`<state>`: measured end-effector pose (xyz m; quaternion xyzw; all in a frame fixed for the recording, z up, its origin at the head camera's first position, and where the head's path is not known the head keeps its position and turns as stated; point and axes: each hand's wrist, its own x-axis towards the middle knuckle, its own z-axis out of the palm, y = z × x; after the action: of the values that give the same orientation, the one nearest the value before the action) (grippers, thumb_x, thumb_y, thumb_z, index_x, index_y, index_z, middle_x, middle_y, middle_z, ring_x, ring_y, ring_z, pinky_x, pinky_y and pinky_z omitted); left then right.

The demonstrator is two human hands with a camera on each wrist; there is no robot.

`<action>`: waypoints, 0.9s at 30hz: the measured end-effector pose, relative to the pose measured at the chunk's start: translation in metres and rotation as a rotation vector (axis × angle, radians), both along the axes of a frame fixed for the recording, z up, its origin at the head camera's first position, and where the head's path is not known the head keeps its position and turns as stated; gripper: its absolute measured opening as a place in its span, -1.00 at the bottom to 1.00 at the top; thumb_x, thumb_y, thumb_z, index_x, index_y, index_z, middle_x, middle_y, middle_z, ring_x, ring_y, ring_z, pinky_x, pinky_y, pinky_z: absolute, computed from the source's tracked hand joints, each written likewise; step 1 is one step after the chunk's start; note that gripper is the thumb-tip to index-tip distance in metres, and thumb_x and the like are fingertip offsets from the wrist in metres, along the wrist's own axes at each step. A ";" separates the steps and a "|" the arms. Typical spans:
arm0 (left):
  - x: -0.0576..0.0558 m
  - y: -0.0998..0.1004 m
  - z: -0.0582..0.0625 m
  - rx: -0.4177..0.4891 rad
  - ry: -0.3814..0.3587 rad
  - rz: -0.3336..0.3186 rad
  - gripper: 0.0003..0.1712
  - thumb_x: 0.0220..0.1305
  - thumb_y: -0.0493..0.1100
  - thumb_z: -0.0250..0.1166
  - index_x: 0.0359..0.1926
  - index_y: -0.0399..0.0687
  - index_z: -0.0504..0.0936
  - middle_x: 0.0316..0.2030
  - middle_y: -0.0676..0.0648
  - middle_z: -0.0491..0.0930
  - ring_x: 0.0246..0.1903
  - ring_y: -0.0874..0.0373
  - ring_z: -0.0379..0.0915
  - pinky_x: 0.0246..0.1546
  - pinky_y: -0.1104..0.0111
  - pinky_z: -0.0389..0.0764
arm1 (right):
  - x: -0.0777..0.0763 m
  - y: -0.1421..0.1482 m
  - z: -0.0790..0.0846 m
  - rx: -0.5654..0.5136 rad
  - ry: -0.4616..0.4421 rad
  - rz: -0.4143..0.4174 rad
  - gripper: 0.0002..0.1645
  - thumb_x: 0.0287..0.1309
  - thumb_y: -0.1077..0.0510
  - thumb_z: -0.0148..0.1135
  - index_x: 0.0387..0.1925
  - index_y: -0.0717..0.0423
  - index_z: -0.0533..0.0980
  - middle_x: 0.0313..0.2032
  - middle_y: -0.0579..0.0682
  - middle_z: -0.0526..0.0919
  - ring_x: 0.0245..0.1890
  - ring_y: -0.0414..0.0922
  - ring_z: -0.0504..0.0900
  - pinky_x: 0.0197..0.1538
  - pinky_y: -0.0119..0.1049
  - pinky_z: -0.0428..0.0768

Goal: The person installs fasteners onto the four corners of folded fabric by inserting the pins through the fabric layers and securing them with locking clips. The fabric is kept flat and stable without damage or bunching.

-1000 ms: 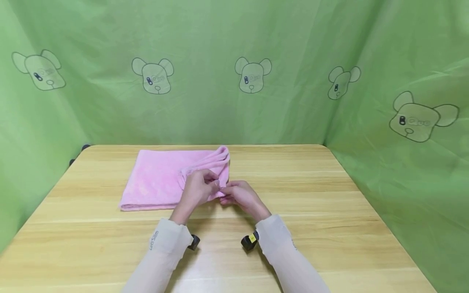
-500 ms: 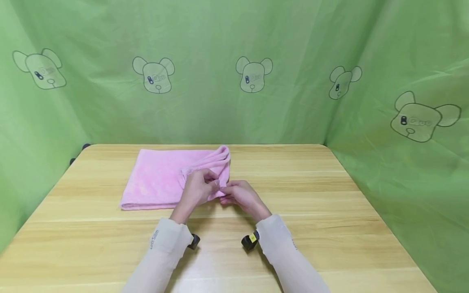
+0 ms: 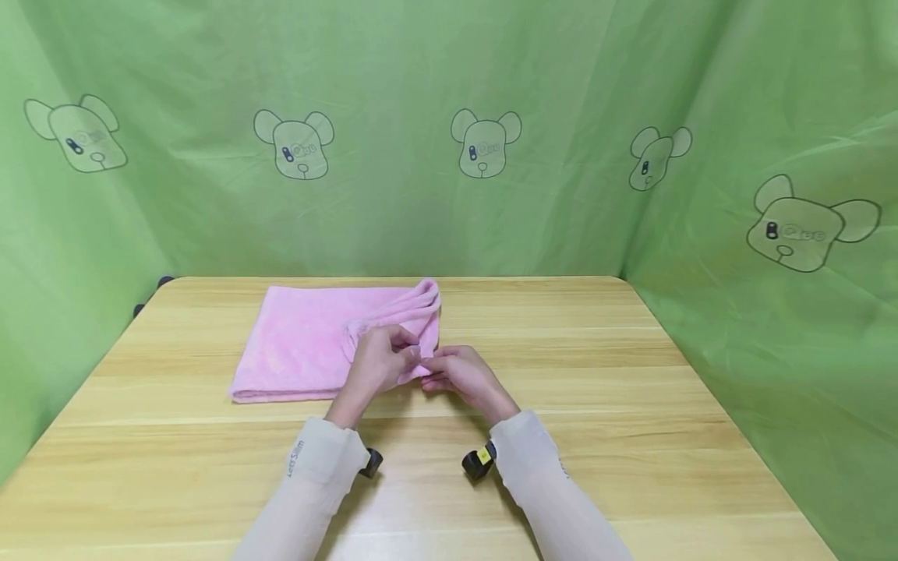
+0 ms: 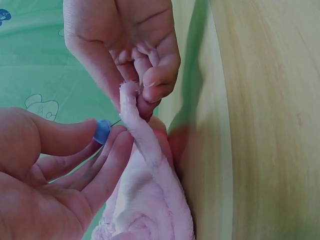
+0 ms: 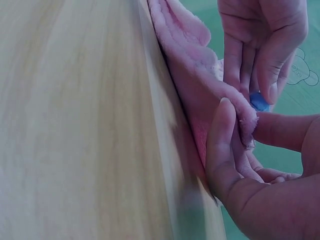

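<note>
A folded pink towel lies at the back left of the table, its right end gathered up in soft folds. At its near right corner, my left hand pinches a blue-headed pin between thumb and fingers. The pin's thin metal shaft points at the towel edge. My right hand pinches that same edge between thumb and forefinger, raising it a little. In the right wrist view the blue head shows just beyond the raised edge, and the shaft is hidden.
The light wooden table extends to the right and toward me. A green curtain printed with bear heads encloses its back and sides. A small black camera sits on each wrist.
</note>
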<state>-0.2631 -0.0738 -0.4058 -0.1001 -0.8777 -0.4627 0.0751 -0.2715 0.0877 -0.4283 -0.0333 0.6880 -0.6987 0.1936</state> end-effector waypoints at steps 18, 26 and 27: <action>0.000 -0.003 -0.002 -0.005 0.012 -0.001 -0.91 0.14 -0.38 0.36 -0.29 -0.22 0.70 -0.41 -0.04 0.70 -0.38 0.14 0.59 -0.21 0.19 0.61 | 0.001 -0.001 0.001 -0.001 0.008 -0.003 -0.91 0.28 0.38 0.11 -0.31 0.41 0.45 -0.44 0.11 0.60 -0.48 -0.11 0.63 -0.29 -0.31 0.69; 0.000 -0.003 0.000 -0.008 -0.034 0.007 -0.88 0.08 -0.35 0.40 -0.30 -0.15 0.71 -0.42 -0.02 0.70 -0.38 0.15 0.58 -0.20 0.21 0.59 | 0.000 -0.001 -0.001 -0.002 0.009 -0.002 -0.88 0.28 0.37 0.12 -0.28 0.45 0.45 -0.41 0.11 0.61 -0.45 -0.08 0.64 -0.28 -0.30 0.69; 0.001 -0.003 0.000 -0.008 -0.038 0.006 -0.88 0.08 -0.35 0.41 -0.31 -0.14 0.71 -0.42 -0.02 0.70 -0.38 0.15 0.58 -0.20 0.21 0.59 | 0.000 -0.001 -0.001 -0.002 0.008 -0.001 -0.88 0.28 0.37 0.12 -0.28 0.45 0.45 -0.41 0.11 0.61 -0.45 -0.07 0.64 -0.28 -0.29 0.69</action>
<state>-0.2625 -0.0766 -0.4057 -0.0887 -0.8812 -0.4606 0.0593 -0.2712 0.0870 -0.4295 -0.0360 0.6881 -0.6993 0.1903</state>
